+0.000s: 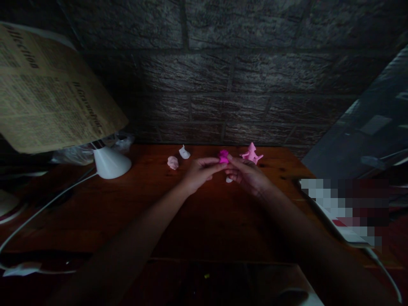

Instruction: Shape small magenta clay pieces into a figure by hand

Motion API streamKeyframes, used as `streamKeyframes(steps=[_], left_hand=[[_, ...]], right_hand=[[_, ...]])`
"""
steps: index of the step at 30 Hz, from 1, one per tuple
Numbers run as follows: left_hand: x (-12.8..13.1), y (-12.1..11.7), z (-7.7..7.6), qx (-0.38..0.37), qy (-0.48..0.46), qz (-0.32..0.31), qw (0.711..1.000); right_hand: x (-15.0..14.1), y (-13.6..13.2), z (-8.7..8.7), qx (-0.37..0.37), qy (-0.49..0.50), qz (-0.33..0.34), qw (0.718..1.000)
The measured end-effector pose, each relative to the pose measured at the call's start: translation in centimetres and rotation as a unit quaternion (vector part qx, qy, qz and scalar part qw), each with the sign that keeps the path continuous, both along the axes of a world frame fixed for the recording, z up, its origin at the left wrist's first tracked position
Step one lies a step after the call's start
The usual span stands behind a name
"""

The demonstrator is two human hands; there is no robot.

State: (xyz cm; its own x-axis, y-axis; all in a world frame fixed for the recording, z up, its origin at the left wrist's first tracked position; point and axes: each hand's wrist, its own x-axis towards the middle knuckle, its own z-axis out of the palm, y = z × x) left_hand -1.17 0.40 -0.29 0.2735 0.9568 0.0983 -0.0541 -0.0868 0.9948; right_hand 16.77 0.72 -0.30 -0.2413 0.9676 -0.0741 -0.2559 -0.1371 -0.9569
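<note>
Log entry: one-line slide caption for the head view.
Left hand and right hand hold a magenta lump between them over a wooden table, a pink figure nearby.

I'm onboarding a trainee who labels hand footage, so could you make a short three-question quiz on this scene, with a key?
1. True or false: the left hand and the right hand both have fingers on the magenta lump.
2. What colour is the spiky piece just beyond the right hand?
3. Which is nearest the lamp's white base?
a) the magenta lump
b) the pale pink lump
c) the spiky piece

Key: 1. True. 2. Pink. 3. b
</note>
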Motion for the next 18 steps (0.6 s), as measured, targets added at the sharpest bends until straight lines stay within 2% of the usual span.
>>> streamKeyframes(steps=[3,9,14,18], left_hand=[[-0.15,-0.13,0.18,-0.001,-0.017,-0.040,0.999],[-0.42,0.07,0.57,-0.057,-0.116,-0.130,0.983],[-0.51,0.21,0.35,-0.042,-0.115,-0.153,0.981],[-0.58,0.32,0.42,-0.051,-0.111,-0.170,0.978]], right_hand=[[0.15,0.06,0.06,0.007,0.000,-0.006,1.000],[0.02,-0.20,0.52,0.005,-0.028,-0.011,1.000],[-0.01,-0.32,0.39,-0.001,-0.018,0.024,1.000],[-0.10,-0.33,0.31,0.004,-0.015,0.024,1.000]])
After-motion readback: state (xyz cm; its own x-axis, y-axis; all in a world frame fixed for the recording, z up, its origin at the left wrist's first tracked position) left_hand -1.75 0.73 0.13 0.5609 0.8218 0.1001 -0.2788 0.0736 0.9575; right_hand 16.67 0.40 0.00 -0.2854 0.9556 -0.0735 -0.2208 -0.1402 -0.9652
